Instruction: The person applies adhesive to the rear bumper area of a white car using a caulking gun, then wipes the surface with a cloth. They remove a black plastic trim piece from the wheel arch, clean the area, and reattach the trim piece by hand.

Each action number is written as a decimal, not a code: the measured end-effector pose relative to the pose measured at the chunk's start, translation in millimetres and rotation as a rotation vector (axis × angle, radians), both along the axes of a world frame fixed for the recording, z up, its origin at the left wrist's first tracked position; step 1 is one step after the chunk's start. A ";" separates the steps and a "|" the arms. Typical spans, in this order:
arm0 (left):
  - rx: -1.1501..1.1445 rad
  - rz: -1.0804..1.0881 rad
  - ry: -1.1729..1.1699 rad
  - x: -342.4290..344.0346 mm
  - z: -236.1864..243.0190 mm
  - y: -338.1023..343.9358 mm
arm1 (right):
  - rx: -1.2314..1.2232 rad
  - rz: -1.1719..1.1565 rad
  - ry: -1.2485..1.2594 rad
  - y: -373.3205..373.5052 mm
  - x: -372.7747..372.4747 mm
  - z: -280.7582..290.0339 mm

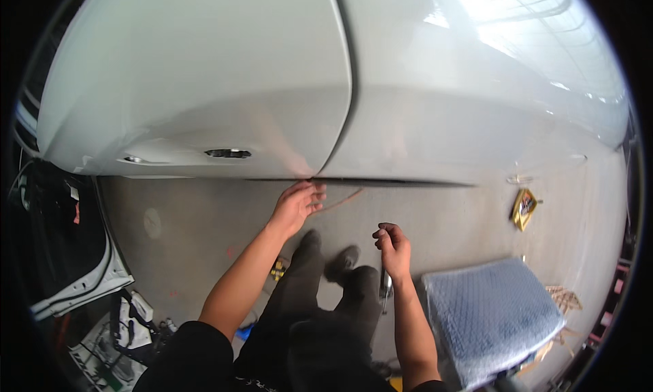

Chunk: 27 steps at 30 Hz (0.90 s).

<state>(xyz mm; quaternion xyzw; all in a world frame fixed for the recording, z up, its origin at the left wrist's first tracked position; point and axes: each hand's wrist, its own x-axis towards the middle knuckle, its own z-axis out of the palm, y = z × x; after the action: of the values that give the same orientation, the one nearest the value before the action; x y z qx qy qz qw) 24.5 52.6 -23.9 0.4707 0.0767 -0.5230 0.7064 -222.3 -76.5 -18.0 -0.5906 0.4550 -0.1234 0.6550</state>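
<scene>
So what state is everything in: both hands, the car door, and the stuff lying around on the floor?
Left hand: fingers loosely spread.
Right hand: fingers curled; I can't tell whether it's empty.
Car door: looks shut, or nearly so.
Slot in the door: dark inside.
Yellow tray: open, with things inside.
Blue-grey bundle: wrapped, apparently in bubble wrap.

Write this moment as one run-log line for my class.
Left hand: open, at edge of door, touch unclear | Right hand: curled, apart from door, grip unclear | Right side: yellow tray, bubble-wrapped bundle
</scene>
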 end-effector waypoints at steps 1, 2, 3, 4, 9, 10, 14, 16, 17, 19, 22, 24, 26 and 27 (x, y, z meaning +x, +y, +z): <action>-0.056 -0.009 -0.030 -0.4 -5.1 1.6 | 0.008 0.020 -0.085 -10.7 12.5 -6.2; -0.127 -0.022 -0.071 0.0 -11.5 3.2 | 0.022 0.039 -0.179 -17.8 25.2 -17.9; -0.168 0.011 -0.100 -1.1 -20.8 4.9 | 0.042 0.055 -0.276 -20.3 37.3 -24.4; -0.210 0.043 -0.127 -3.2 -30.4 9.2 | 0.022 0.086 -0.334 -21.9 48.8 -26.0; -0.568 0.035 -0.464 3.3 -79.8 0.5 | -0.073 0.192 -0.672 -32.6 79.3 -62.1; -0.682 0.054 -0.467 6.2 -90.8 -7.2 | -0.155 0.230 -0.756 -38.1 83.2 -72.2; -0.881 0.004 -0.499 8.5 -110.4 -26.2 | -0.248 0.266 -0.878 -46.9 98.3 -93.3; -0.871 -0.035 -0.619 6.8 -111.4 -32.5 | -0.292 0.276 -0.914 -52.9 106.6 -98.9; -0.921 -0.024 -0.627 6.8 -112.8 -33.9 | -0.308 0.255 -0.904 -52.1 107.8 -97.2; -0.887 0.006 -0.638 10.1 -116.2 -35.4 | -0.339 0.204 -0.884 -51.8 110.9 -92.6; -0.813 0.025 -0.627 11.8 -110.9 -36.9 | -0.384 0.148 -0.848 -52.9 113.8 -89.9; -0.807 0.041 -0.605 12.3 -109.7 -35.8 | -0.319 0.152 -0.869 -50.5 115.2 -84.5; -0.858 0.051 -0.553 12.0 -109.4 -39.1 | -0.257 0.194 -0.911 -52.4 113.3 -80.5; -0.890 0.072 -0.547 12.6 -110.3 -41.2 | -0.280 0.169 -0.878 -50.0 114.0 -74.2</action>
<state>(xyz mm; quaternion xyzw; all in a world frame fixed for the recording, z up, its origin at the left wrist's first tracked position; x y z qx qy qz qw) 37.1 11.4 -134.2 0.2412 -0.3241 -0.3384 0.8499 -108.3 -126.5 -92.2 -0.6003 0.0642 -0.3681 0.7072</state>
